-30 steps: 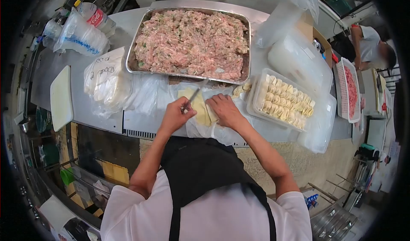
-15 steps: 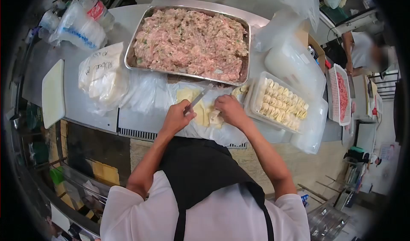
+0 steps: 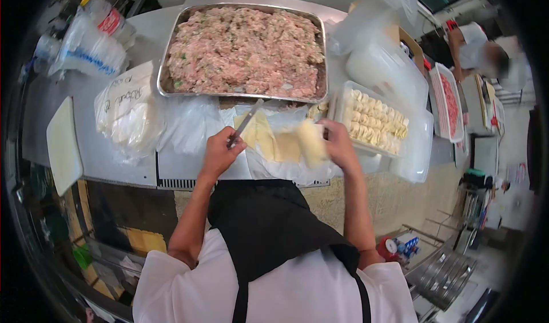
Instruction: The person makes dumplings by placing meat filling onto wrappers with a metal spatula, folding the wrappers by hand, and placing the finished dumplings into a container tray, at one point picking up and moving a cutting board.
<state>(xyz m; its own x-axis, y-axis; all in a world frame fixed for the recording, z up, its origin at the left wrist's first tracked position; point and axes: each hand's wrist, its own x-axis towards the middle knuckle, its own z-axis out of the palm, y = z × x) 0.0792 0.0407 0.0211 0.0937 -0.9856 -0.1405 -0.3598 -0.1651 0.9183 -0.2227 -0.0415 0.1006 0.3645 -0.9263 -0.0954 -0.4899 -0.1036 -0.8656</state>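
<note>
My left hand (image 3: 221, 153) is closed around the dark handle of a knife (image 3: 250, 118), its narrow metal blade tilted up toward the meat. In my right hand (image 3: 341, 144) a pale yellow dough wrapper (image 3: 311, 144) is gripped at its edge, smeared by motion. Flat dough wrappers (image 3: 258, 139) lie between my hands on white plastic sheeting (image 3: 271, 168). Just beyond stands a large metal tray (image 3: 246, 97) heaped with raw minced meat (image 3: 243, 51) flecked with green. To the right of my right hand is a clear plastic container (image 3: 343, 102) with rows of folded dumplings (image 3: 374, 117).
On the left are a white cutting board (image 3: 64, 145), a bag of white wrappers (image 3: 127, 108) and a soda bottle (image 3: 111, 24). Plastic lids (image 3: 394, 74) and a basket of red meat (image 3: 449, 102) stand at the right. Another person (image 3: 474, 48) is beyond them.
My right hand has lifted a dough wrapper off the sheeting and moved right and slightly up. My left hand, still holding the knife, has shifted a little left. The whole view has shifted slightly.
</note>
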